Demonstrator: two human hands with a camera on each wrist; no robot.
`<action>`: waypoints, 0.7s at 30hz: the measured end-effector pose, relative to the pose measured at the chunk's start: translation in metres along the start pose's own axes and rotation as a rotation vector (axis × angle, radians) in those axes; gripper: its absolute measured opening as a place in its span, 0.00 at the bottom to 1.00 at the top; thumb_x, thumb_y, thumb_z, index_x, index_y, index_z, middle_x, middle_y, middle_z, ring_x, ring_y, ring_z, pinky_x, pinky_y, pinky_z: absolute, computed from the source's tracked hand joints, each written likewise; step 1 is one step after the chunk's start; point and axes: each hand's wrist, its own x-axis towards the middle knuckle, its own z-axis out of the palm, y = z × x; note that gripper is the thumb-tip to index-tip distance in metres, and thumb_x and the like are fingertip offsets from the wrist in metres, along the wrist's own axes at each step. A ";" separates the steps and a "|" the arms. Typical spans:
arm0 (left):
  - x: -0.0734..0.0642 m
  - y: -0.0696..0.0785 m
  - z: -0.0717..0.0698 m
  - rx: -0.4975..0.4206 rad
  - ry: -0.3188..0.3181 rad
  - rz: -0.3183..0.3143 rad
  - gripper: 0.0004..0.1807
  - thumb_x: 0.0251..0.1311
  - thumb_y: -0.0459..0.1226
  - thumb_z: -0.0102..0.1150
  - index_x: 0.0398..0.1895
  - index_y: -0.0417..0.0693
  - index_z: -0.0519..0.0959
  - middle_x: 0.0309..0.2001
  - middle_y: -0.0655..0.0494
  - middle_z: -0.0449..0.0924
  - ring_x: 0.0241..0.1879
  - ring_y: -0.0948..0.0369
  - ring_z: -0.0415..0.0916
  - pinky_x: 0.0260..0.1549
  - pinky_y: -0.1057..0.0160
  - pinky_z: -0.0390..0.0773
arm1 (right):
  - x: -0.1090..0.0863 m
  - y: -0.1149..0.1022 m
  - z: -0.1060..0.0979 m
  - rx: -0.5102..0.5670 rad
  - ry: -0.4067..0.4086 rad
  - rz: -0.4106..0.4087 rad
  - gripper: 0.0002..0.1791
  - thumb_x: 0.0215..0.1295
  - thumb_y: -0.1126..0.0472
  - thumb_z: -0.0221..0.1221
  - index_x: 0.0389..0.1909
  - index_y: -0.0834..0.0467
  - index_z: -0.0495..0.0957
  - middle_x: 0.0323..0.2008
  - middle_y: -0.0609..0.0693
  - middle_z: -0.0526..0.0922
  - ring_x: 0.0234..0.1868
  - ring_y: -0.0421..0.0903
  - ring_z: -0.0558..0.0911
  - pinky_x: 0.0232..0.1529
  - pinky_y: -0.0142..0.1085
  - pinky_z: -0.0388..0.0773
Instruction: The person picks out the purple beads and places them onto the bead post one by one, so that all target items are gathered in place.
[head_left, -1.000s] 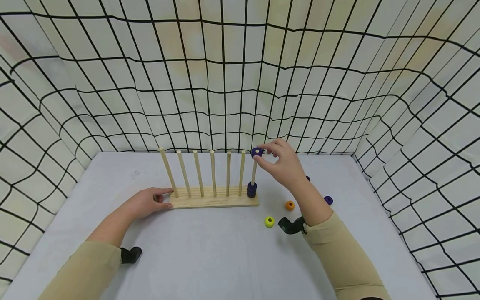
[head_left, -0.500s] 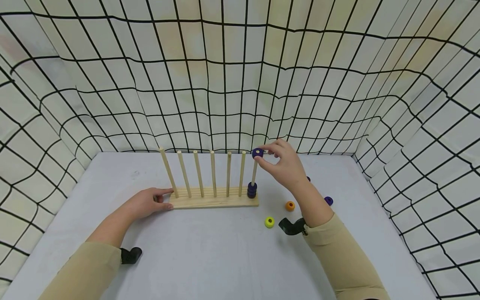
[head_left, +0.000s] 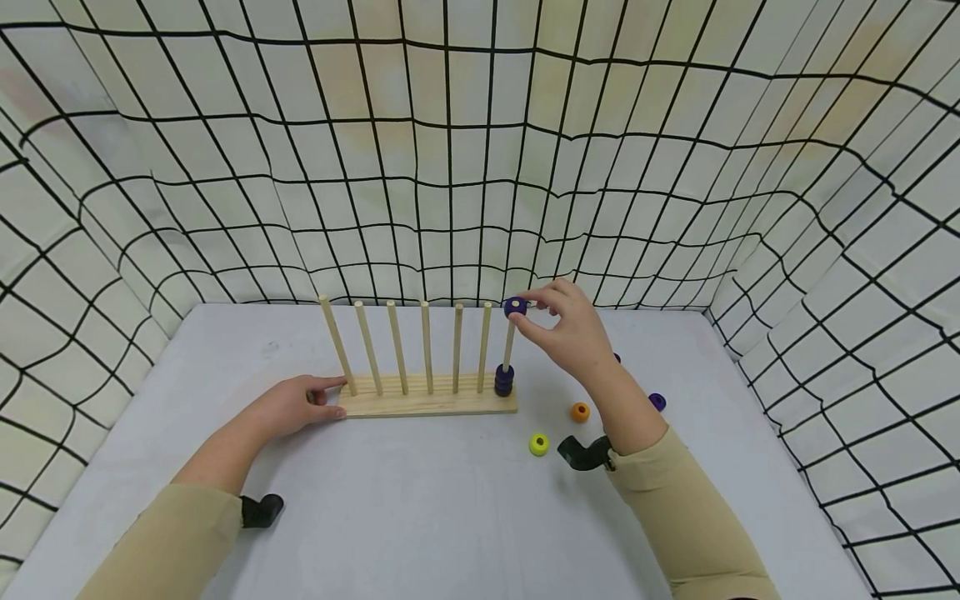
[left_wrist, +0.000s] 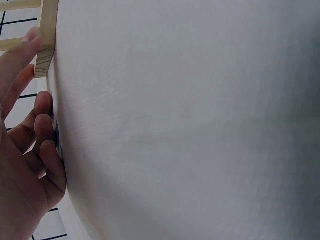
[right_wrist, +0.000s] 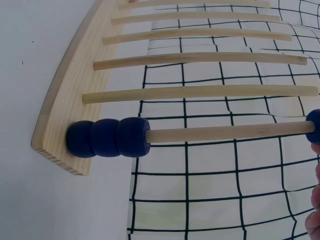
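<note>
A wooden peg stand (head_left: 427,407) with a row of upright pegs lies across the table. My left hand (head_left: 288,407) holds its left end between thumb and index finger; in the left wrist view the other fingers (left_wrist: 44,129) rest curled against the tabletop. At the top of the rightmost peg (head_left: 508,346), my right hand (head_left: 567,335) pinches a dark blue bead (head_left: 511,310), and the peg's tip shows in the bead's hole. Three more dark blue beads (right_wrist: 105,138) are stacked at the foot of that same peg.
On the white table (head_left: 420,517), right of the stand, lie an orange bead (head_left: 580,412), a yellow bead (head_left: 539,445) and a purple bead (head_left: 657,402). Another dark bead (head_left: 617,357) is partly hidden by the right forearm. Black netting (head_left: 450,179) surrounds the back and sides.
</note>
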 end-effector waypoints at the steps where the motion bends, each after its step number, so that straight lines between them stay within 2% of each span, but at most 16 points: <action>1: 0.000 0.000 0.000 -0.001 0.001 0.000 0.40 0.57 0.53 0.69 0.69 0.43 0.72 0.34 0.54 0.71 0.31 0.58 0.65 0.29 0.59 0.66 | 0.000 0.000 0.000 -0.001 0.000 0.000 0.19 0.64 0.46 0.66 0.51 0.51 0.84 0.41 0.45 0.74 0.44 0.48 0.71 0.41 0.41 0.71; 11: 0.000 0.000 0.000 0.003 0.000 -0.002 0.40 0.57 0.53 0.69 0.69 0.43 0.71 0.34 0.53 0.71 0.32 0.58 0.65 0.30 0.59 0.66 | 0.000 0.001 -0.001 0.001 0.001 0.002 0.20 0.64 0.46 0.66 0.52 0.51 0.84 0.42 0.45 0.75 0.44 0.47 0.70 0.41 0.42 0.70; 21: 0.000 0.000 0.000 -0.008 -0.003 -0.010 0.40 0.57 0.53 0.69 0.69 0.43 0.71 0.35 0.53 0.70 0.32 0.57 0.65 0.30 0.59 0.66 | -0.001 0.003 -0.002 0.021 0.010 -0.005 0.20 0.64 0.47 0.66 0.52 0.53 0.84 0.40 0.46 0.74 0.44 0.52 0.72 0.40 0.42 0.70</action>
